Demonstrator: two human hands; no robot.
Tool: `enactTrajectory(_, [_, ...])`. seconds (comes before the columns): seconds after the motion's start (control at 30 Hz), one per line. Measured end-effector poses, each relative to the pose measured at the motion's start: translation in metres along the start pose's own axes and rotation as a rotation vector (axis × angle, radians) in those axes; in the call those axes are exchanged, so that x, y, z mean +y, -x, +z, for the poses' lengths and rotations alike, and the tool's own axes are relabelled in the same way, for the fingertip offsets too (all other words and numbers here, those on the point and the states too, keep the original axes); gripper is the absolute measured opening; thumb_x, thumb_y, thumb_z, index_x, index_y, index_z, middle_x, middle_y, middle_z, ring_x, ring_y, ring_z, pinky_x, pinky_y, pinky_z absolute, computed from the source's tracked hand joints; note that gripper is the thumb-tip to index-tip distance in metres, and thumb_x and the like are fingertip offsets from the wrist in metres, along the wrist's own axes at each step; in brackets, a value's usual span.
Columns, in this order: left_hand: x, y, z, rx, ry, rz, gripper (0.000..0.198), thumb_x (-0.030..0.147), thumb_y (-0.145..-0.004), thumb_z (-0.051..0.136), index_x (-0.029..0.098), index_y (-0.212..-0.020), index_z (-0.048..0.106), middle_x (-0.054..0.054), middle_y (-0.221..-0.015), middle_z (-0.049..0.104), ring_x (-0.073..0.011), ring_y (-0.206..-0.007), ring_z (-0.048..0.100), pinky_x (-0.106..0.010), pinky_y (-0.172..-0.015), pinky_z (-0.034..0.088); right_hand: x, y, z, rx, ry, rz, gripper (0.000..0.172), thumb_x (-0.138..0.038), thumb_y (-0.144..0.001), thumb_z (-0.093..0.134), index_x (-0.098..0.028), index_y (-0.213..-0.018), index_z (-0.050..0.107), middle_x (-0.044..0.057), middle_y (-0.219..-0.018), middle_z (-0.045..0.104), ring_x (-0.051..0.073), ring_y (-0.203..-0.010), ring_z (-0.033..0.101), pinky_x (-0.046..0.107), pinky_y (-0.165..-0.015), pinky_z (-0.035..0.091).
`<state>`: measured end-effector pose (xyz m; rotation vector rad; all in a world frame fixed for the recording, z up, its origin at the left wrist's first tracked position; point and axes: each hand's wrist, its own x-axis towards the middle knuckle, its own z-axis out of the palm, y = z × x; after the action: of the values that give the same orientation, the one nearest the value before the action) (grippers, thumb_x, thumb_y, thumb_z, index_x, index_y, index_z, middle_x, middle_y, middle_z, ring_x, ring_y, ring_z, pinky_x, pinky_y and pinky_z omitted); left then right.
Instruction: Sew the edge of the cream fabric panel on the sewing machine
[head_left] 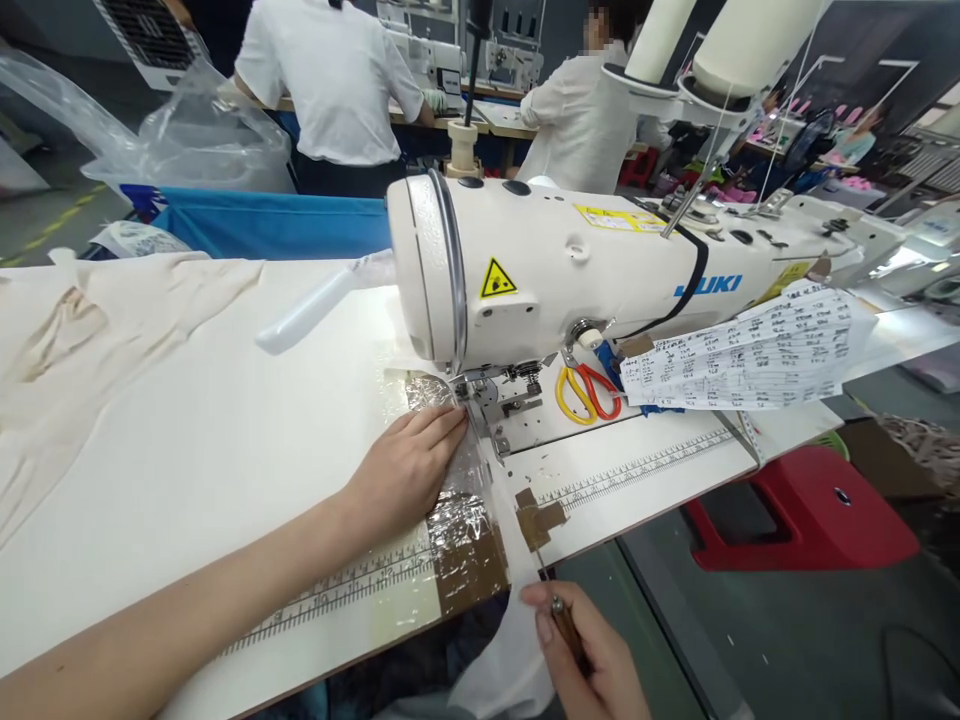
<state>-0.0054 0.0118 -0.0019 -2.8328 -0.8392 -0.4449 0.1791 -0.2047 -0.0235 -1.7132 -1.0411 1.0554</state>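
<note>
My left hand (409, 462) lies flat on the clear-taped strip of the table, fingertips close beside the presser foot (472, 392) of a white sewing machine (525, 270). In my right hand (589, 655), low at the table's front edge, is an awl (568, 628) with a wooden handle and a thin metal shaft. A narrow piece of white fabric (510, 650) runs from the foot area down over the edge. My right fingertips touch its side. The needle point and my left fingertips' undersides are hidden.
Red-and-yellow-handled scissors (589, 393) lie beside the machine bed, near handwritten paper sheets (750, 350). Beige fabric (97, 340) covers the table's left. A blue bin (277, 225) stands behind, a red stool (825, 510) at right. Two people in white tops (330, 80) work beyond.
</note>
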Motion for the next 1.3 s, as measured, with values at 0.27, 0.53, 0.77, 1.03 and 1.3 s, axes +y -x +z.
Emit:
enactTrajectory(0.27, [-0.018,0.001,0.005,0.011,0.184,0.018,0.048,0.011,-0.097,0.032,0.005,-0.136,0.060,-0.014,-0.140,0.062,-0.0270,-0.134,0.055,-0.046,-0.112,0.052,0.000,-0.005,0.036,-0.045,-0.669,0.289,0.052,-0.066,-0.078,0.074,-0.019,-0.102,0.071,0.003,-0.067,0.055,0.017,-0.057,0.053,0.026,-0.053,0.044])
enactTrajectory(0.53, [-0.008,0.000,0.006,0.033,0.017,0.045,0.046,0.004,-0.093,0.037,-0.001,-0.132,0.061,-0.020,-0.135,0.063,-0.0332,-0.127,0.056,-0.049,-0.104,0.057,-0.014,-0.002,0.023,0.064,-0.300,0.204,0.049,-0.067,-0.083,0.069,-0.021,-0.097,0.075,-0.001,-0.066,0.045,0.012,-0.059,0.036,0.022,-0.055,0.034])
enactTrajectory(0.77, [-0.003,-0.004,-0.002,0.003,0.045,-0.005,0.045,0.001,-0.089,0.042,-0.001,-0.130,0.062,-0.020,-0.125,0.062,-0.0315,-0.112,0.058,-0.047,-0.091,0.061,-0.017,-0.006,0.029,-0.077,-0.620,0.444,0.055,-0.065,-0.069,0.084,-0.020,-0.100,0.077,0.003,-0.074,0.064,0.014,-0.065,0.054,0.021,-0.061,0.041])
enactTrajectory(1.03, [-0.002,-0.008,0.000,0.058,-0.082,-0.006,0.035,0.003,-0.092,0.045,-0.002,-0.119,0.067,-0.021,-0.114,0.065,-0.0303,-0.100,0.058,-0.044,-0.080,0.061,-0.028,-0.017,0.017,0.076,-0.233,0.202,0.054,-0.068,-0.083,0.070,-0.021,-0.107,0.076,0.002,-0.080,0.065,0.018,-0.073,0.056,0.024,-0.071,0.049])
enactTrajectory(1.3, [-0.006,-0.005,0.003,0.074,0.157,0.028,0.035,0.000,-0.094,0.041,-0.001,-0.121,0.064,-0.018,-0.119,0.064,-0.0265,-0.107,0.055,-0.043,-0.091,0.060,-0.037,-0.026,0.013,0.067,-0.009,0.049,0.046,-0.059,-0.094,0.059,-0.021,-0.117,0.072,0.001,-0.064,0.058,0.020,-0.068,0.062,0.022,-0.055,0.047])
